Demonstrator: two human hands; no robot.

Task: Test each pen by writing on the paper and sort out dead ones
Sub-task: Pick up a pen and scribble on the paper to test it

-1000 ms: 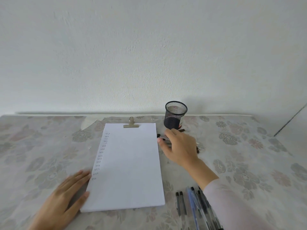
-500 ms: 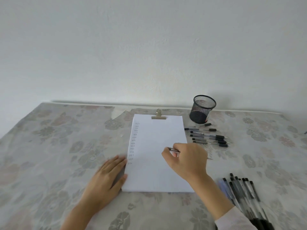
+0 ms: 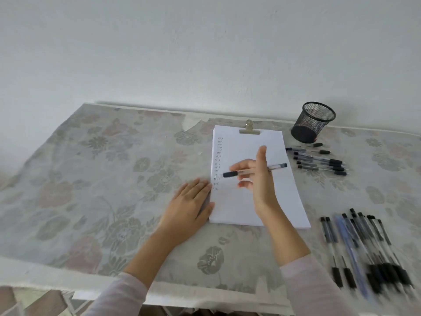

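A white paper pad (image 3: 255, 201) under a metal clip (image 3: 249, 130) lies on the flowered tablecloth, with a column of small test marks down its left margin. My right hand (image 3: 258, 179) hovers over the pad and holds a clear pen (image 3: 276, 166) with a black grip, lying across its fingers, tip pointing left. My left hand (image 3: 189, 208) rests flat against the pad's left edge. A row of pens (image 3: 319, 161) lies right of the pad. A larger bunch of pens (image 3: 362, 247) lies at the near right.
A black mesh cup (image 3: 313, 122) stands at the back right by the wall. Two loose black caps (image 3: 320, 148) lie in front of it. The table's near edge (image 3: 91, 283) runs along the bottom, with a chair below.
My right hand took a pen from the row by the cup and brought it over the pad, then lifted it with the pen lying crosswise. The view swung left and down.
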